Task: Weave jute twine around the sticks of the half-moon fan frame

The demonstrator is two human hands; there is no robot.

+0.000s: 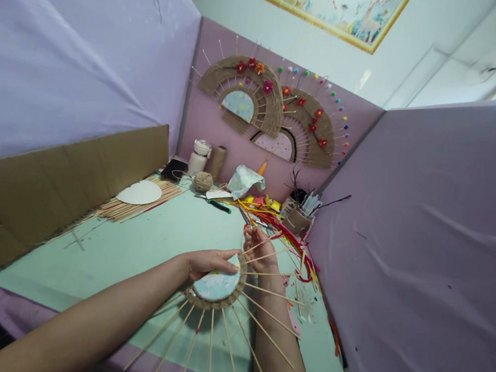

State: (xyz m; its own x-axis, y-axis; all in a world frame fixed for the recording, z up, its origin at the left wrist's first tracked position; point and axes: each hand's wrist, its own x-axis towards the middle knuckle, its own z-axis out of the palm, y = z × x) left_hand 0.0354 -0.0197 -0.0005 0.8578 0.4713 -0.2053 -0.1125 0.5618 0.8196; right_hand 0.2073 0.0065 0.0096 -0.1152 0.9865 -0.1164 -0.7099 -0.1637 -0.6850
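My left hand (pixel 212 263) grips a half-round craft piece (pixel 216 285), its thumb lying on the pale blue patterned fabric face. Brown twine is woven in a band (pixel 237 293) around the curved edge. Thin wooden sticks (pixel 210 346) fan outward from that band, toward me and to the right; one has a red mark. Beside the piece's upper right corner, my right hand (pixel 260 250) is raised with its fingertips pinched together. A thin strand, apparently twine, runs between those fingertips and the corner. Some sticks cross in front of my right wrist.
Pliers (pixel 220 206), a twine ball (pixel 203 182), a white bottle (pixel 199 158) and colourful stems (pixel 279 227) lie at the back. Sticks (pixel 127 206) under a white oval (pixel 139 192) lie left, by a cardboard wall (pixel 69 174). Finished fans (pixel 245 72) hang on the back panel.
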